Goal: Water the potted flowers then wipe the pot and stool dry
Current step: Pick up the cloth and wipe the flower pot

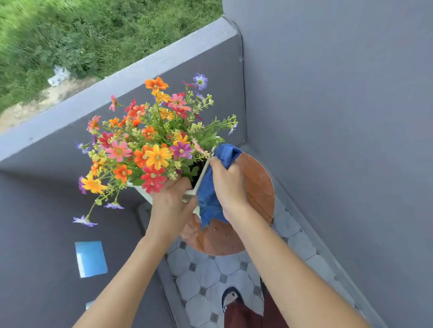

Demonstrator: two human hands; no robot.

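A white square pot (203, 175) full of orange, red, pink and purple flowers (150, 139) is lifted and tilted to the left above a round wooden stool (259, 187). My left hand (171, 202) grips the pot's near corner from below. My right hand (229, 185) holds a blue cloth (209, 201) pressed against the pot's right side and rim. Water drops dot the stool's top. The pot's lower body is hidden behind my hands and the cloth.
Grey balcony walls (331, 110) close in on the left, far side and right. The floor (207, 282) has pale octagonal tiles. My foot in a dark sandal (231, 298) stands below the stool. A blue square (91, 258) shows on the left wall. Grass lies beyond the parapet.
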